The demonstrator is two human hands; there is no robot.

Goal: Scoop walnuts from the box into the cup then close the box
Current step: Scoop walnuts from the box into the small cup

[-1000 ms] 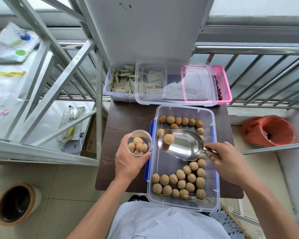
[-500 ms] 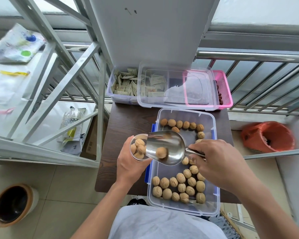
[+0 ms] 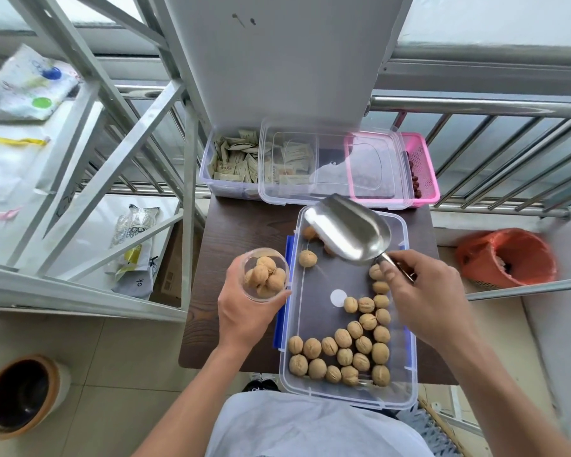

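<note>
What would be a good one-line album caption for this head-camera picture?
Left hand holds a cup of walnuts while the right hand holds an empty metal scoop over the open box.

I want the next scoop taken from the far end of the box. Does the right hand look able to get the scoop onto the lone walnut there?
Probably yes. The right hand holds the scoop just above and right of that walnut, with bare box floor around it and nothing between them.

Pink basket [image 3: 422,166] of red fruit, clear tub of sachets [image 3: 234,159], orange bin [image 3: 508,258], brown pot [image 3: 20,394] on floor
</note>
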